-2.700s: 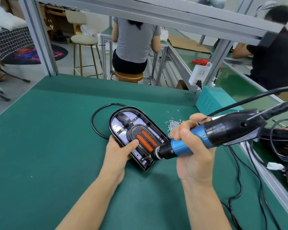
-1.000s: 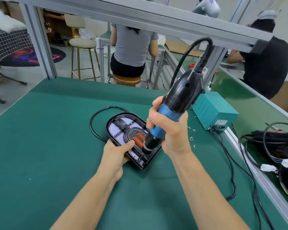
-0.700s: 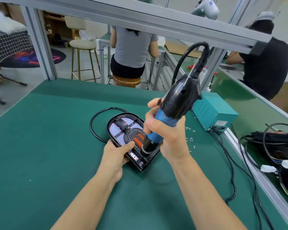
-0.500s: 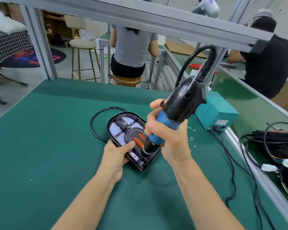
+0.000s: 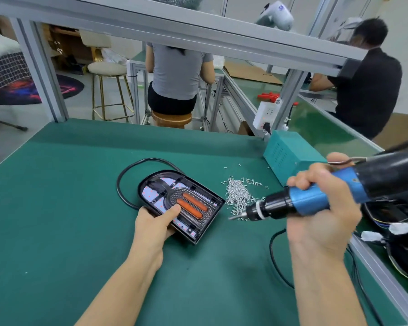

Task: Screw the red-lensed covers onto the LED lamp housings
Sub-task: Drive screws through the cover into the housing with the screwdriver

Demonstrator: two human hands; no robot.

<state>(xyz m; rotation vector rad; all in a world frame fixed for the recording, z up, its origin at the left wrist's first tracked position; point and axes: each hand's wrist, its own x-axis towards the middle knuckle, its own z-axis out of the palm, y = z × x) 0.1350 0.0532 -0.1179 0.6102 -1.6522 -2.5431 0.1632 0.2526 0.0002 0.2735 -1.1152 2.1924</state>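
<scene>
Lamp housing point(image 5: 174, 196) lies flat on the green bench mat point(image 5: 57, 220), slightly left of centre, red-lensed cover point(image 5: 191, 205) seated in it. Left hand point(image 5: 154, 225) grips the housing's seven o'clock edge, thumb pressed on the cover, fingers wrapped beneath. Loose screws point(image 5: 238, 196) sit heaped at three o'clock of the housing. Right hand point(image 5: 320, 208) is clenched around the electric screwdriver point(image 5: 316, 198), bit pointing at the heap's near edge. Recommendation: collect one screw squarely on the bit, carry it upright to a cover hole, and maintain thumb pressure so the cover cannot shift.
</scene>
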